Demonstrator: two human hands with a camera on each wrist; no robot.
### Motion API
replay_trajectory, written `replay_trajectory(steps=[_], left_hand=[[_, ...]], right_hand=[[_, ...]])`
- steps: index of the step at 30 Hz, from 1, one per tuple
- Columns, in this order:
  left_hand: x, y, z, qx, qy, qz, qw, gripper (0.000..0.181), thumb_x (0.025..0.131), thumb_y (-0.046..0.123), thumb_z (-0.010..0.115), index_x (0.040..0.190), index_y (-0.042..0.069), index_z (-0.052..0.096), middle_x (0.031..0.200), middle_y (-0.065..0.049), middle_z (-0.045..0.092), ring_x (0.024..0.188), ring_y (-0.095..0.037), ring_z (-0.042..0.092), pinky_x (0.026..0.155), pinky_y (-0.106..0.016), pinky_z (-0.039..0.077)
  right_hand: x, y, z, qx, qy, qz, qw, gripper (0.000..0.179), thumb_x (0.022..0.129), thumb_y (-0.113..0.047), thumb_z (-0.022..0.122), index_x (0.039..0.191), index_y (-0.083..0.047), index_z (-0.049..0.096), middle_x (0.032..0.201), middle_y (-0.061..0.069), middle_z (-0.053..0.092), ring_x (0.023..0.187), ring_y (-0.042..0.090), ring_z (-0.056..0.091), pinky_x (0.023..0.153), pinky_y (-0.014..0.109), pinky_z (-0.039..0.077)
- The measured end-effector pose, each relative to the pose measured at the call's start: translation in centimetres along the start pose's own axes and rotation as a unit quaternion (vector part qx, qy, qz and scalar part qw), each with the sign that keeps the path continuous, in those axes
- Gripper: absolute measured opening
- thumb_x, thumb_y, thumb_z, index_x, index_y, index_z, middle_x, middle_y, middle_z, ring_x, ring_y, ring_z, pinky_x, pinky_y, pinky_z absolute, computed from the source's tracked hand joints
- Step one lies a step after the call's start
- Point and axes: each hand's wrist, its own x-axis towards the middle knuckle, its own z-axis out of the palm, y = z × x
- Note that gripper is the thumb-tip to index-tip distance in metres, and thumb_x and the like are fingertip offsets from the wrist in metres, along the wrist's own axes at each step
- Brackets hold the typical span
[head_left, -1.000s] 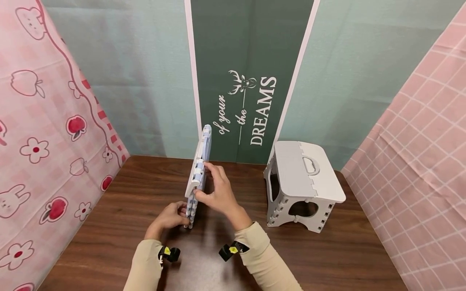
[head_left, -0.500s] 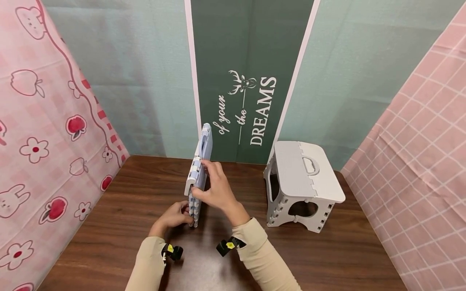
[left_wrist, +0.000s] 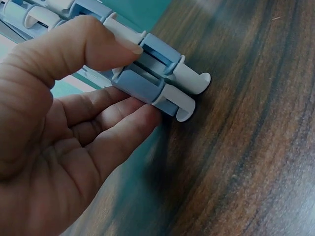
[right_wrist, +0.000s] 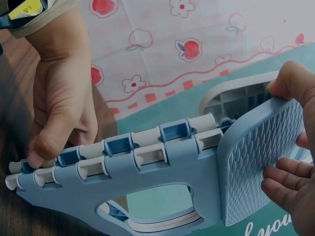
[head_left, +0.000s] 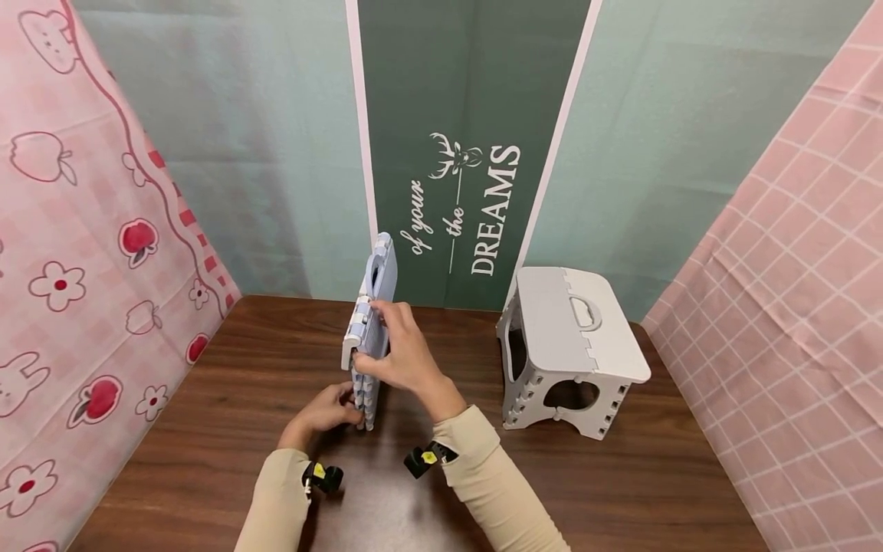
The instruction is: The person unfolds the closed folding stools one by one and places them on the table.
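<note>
A blue-and-white folding stool (head_left: 388, 282), folded nearly flat, stands upright on the wooden table left of centre. My left hand (head_left: 323, 414) pinches its lower leg end close to the tabletop. In the left wrist view, the thumb presses one side of the hinged leg edges (left_wrist: 140, 83) and the fingers lie on the other. Higher up, my right hand (head_left: 403, 353) holds the folded seat by its near edge. From the right wrist, the thumb hooks over the rim of the textured blue seat half (right_wrist: 251, 147), and the fingertips (right_wrist: 275, 187) rest on its face. White seat half lies behind it.
To the right, a grey-and-white folding stool (head_left: 586, 322) stands unfolded on the table (head_left: 441, 506). A pink patterned cloth (head_left: 103, 307) hangs at left, a pink checked cloth (head_left: 793, 284) at right, and a green curtain (head_left: 290, 153) behind.
The stool's seat has tilted a little left and turned, showing more of its blue face and handle slot. My right hand has shifted slightly left with it. My left hand keeps its pinch low down.
</note>
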Motion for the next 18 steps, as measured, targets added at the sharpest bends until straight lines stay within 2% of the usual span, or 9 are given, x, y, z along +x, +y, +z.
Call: replay_trajectory(steps=[11, 18], left_hand=[[0.06, 0.11, -0.15, 0.007, -0.002, -0.001, 1.0000, 0.036, 0.069, -0.001, 0.067, 0.103, -0.007, 0.055, 0.077, -0.006, 0.058, 0.068, -0.017, 0.052, 0.059, -0.027, 0.044], [-0.17, 0.04, -0.12, 0.000, 0.001, 0.008, 1.0000, 0.039, 0.069, -0.003, 0.068, 0.105, -0.011, 0.054, 0.080, -0.010, 0.062, 0.071, -0.019, 0.058, 0.063, -0.027, 0.046]], right_hand=[[0.19, -0.11, -0.18, -0.008, -0.006, -0.001, 1.0000, 0.070, 0.065, -0.025, 0.073, 0.126, -0.006, 0.044, 0.103, 0.017, 0.047, 0.085, 0.027, 0.052, 0.069, 0.028, 0.043], [0.15, -0.22, -0.30, -0.015, -0.014, 0.008, 0.9997, 0.071, 0.064, -0.026, 0.074, 0.126, -0.008, 0.043, 0.101, 0.012, 0.046, 0.083, 0.020, 0.049, 0.067, 0.025, 0.043]])
